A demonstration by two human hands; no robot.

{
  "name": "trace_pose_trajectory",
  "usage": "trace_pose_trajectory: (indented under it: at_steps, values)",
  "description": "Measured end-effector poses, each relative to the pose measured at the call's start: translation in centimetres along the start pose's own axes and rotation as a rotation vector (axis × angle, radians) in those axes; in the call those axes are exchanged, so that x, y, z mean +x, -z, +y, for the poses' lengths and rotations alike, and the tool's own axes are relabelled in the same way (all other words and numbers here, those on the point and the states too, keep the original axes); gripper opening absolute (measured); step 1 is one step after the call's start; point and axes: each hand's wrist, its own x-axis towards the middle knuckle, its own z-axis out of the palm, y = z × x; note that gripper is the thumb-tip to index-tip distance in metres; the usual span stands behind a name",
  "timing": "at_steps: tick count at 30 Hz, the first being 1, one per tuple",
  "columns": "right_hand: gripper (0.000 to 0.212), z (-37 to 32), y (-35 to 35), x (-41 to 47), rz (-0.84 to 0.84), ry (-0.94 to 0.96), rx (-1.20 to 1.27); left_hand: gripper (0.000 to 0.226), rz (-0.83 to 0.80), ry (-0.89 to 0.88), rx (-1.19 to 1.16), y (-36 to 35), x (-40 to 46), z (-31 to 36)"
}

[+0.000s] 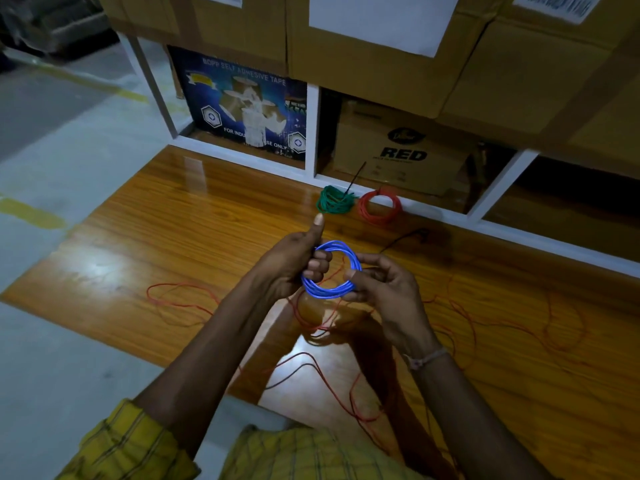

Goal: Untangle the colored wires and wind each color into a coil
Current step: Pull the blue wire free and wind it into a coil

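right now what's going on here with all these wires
A person is sorting colored wire on a wooden tabletop. Both hands hold a blue wire coil above it: the left hand grips its left side, the right hand pinches its right side. A green coil and a red coil already lie finished by the shelf. Loose red wire is still sprawled, unwound, across the table.

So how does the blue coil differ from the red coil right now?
The blue coil is held above the table, gripped by the left hand and pinched by the right hand; the red coil lies untouched at the table's far edge beside the green coil. Blue looks bigger, being nearer. Both are round, multi-turn loops.
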Motion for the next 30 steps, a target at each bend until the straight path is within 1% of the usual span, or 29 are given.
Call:
trace_pose_trajectory:
  at_steps: [2, 5, 7, 9, 11, 13, 15, 18, 21, 23, 24, 26, 28, 30]
  values:
    - [0.027, 0.0, 0.5, 0.0, -0.001, -0.012, 0.024, 0.043, -0.052, 0.04, -0.091, -0.3, 0.0, -0.2]
    - [0.026, -0.2, 1.6, 0.0, 0.013, -0.043, 0.064, 0.029, -0.163, 0.09, -0.212, -0.3, 0.0, -0.5]
    - [0.027, 0.0, 2.5, 0.0, 0.018, -0.064, 0.071, 0.026, -0.209, 0.116, -0.241, -0.2, -0.1, -0.8]
    - [0.029, 0.3, 3.2, 0.0, 0.026, -0.068, 0.044, 0.026, -0.224, 0.111, -0.219, -0.5, -0.1, -1.3]
    - [0.03, 0.9, 3.7, 0.0, 0.042, -0.054, -0.002, 0.027, -0.185, 0.046, -0.083, -1.2, 0.1, -2.0]
    - [0.03, 1.1, 4.2, 0.2, 0.048, -0.035, -0.035, 0.025, -0.092, -0.062, 0.113, -2.1, 0.6, -3.0]
    - [0.03, 1.1, 4.8, 0.6, 0.024, -0.025, -0.033, 0.019, 0.004, -0.148, 0.225, -2.9, 1.2, -3.6]
    - [0.031, 0.8, 6.3, 1.9, -0.073, -0.049, -0.017, 0.014, 0.075, -0.2, 0.278, -3.5, 1.9, -3.8]
    - [0.033, -0.1, 8.1, 3.5, -0.232, -0.07, -0.082, 0.015, 0.076, -0.241, 0.343, -3.9, 2.6, -3.9]
    - [0.03, -0.6, 9.6, 5.1, -0.257, -0.068, -0.116, 0.016, 0.092, -0.263, 0.362, -4.3, 2.9, -4.0]
    - [0.026, -0.7, 10.4, 6.1, -0.222, -0.059, -0.144, 0.016, 0.105, -0.272, 0.364, -4.5, 3.0, -4.0]
    - [0.014, -0.7, 12.3, 8.5, -0.06, 0.001, -0.288, 0.016, 0.128, -0.274, 0.364, -4.7, 3.3, -4.0]
    - [0.014, -0.6, 14.4, 11.2, 0.123, 0.074, -0.527, 0.017, 0.145, -0.27, 0.366, -4.9, 3.7, -4.2]
    - [0.019, -1.0, 16.3, 13.7, 0.234, 0.122, -0.74, 0.018, 0.167, -0.277, 0.38, -5.1, 4.1, -4.7]
